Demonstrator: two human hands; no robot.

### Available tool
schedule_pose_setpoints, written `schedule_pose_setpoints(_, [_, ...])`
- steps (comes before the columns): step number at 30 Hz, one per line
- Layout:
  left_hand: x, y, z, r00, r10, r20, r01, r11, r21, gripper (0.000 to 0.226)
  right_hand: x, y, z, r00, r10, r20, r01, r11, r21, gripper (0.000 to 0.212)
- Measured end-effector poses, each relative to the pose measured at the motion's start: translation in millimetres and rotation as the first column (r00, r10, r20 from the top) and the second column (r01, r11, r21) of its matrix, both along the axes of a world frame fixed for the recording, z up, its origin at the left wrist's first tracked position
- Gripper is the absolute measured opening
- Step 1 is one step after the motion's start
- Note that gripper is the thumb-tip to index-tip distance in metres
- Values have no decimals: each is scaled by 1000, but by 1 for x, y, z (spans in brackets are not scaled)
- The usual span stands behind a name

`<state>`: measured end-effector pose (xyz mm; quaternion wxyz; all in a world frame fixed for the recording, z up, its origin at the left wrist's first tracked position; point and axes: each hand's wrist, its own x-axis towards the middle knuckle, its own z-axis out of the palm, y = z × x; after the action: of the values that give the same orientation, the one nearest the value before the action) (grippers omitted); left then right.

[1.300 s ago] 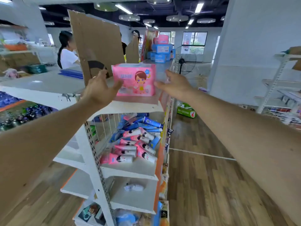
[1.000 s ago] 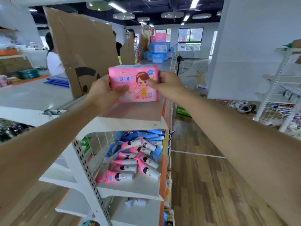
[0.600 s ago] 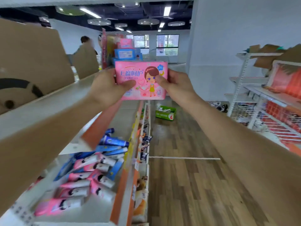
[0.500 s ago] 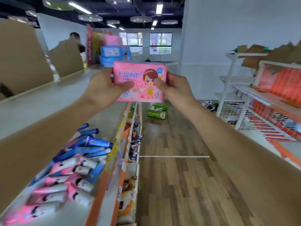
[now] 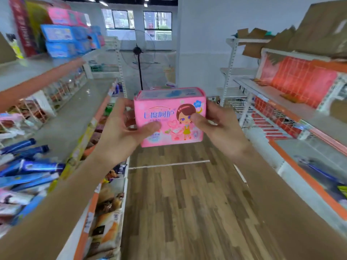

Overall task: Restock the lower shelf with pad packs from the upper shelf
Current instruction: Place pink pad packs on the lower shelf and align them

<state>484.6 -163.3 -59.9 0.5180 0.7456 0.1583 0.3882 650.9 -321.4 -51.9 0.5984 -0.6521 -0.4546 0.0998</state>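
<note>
A pink pad pack (image 5: 170,117) with a cartoon girl on its front is held upright in the air over the aisle, in front of me at mid height. My left hand (image 5: 120,134) grips its left side, thumb on the front face. My right hand (image 5: 219,126) grips its right side, thumb pressed on the front near the girl's picture. The upper shelf (image 5: 28,72) runs along the left with an orange edge. Below it a lower shelf (image 5: 62,128) carries blue and pink tubes (image 5: 28,166).
Pink and blue boxes (image 5: 62,34) are stacked on the far end of the upper left shelf. Another rack (image 5: 293,109) with red packs and cardboard stands on the right. A standing fan (image 5: 139,53) is at the aisle's end. Wooden floor (image 5: 187,203) lies between the racks.
Both hands took the pink pack off the upper shelf and brought it down and toward me. My view turned right, from the shelf end to looking down the aisle.
</note>
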Motion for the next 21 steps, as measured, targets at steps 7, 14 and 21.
schedule_pose_setpoints(7, [22,2,-41,999,-26,-27,25,999,-29,59,21,-2,-45,993,0,-115,-6,999,-52,22])
schedule_pose_setpoints(14, [50,68,-82,993,-68,-92,55,989,-136,48,48,62,-83,974,-18,-226,-1,997,-82,24])
schedule_pose_setpoints(21, [92,173,-99,994,-55,-99,36,981,-190,49,87,172,-107,965,-24,-262,1,996,-88,26])
